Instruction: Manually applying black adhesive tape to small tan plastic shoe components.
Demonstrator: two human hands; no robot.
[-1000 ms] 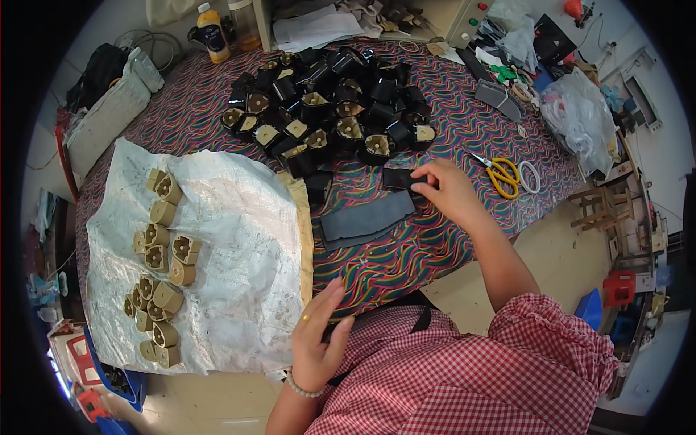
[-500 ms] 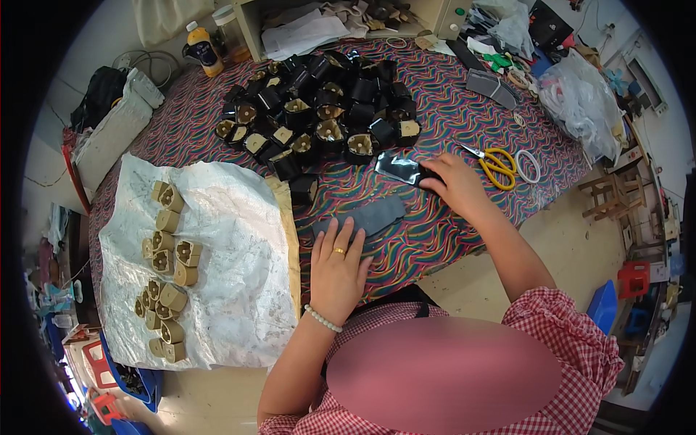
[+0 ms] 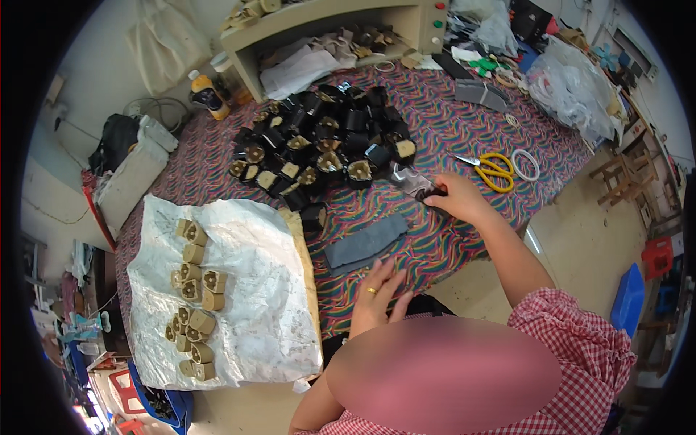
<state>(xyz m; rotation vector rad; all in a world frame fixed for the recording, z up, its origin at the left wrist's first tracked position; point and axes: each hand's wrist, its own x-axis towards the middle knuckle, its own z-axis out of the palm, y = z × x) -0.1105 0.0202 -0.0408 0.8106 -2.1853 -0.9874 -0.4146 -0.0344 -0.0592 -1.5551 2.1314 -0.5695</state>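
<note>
My right hand (image 3: 458, 199) pinches the near end of a glossy black strip (image 3: 411, 179), whose far part shines and curls near the pile of black blocks. My left hand (image 3: 378, 293) is open, fingers apart, just on the near side of a flat grey strip (image 3: 367, 243). That grey strip lies on the patterned cloth, seemingly more than one layer thick. Beyond the hands is a pile of short hollow blocks (image 3: 330, 161) covered in glossy black, tan inside. Yellow-handled scissors (image 3: 495, 172) lie right of my right hand, beside a white ring (image 3: 525, 165).
At the left, several bare tan blocks (image 3: 193, 254) stand on a whitish sheet (image 3: 254, 290). A beige open-fronted box (image 3: 428, 36) holds scraps at the back. A bottle (image 3: 209, 96) stands at the back left, grey pieces (image 3: 481, 94) and plastic bags (image 3: 573, 87) at the back right.
My left hand has lifted off the grey strip and drawn back toward me. The black strip, still in my right hand, has bent. The whole view has shifted, showing more of the back.
</note>
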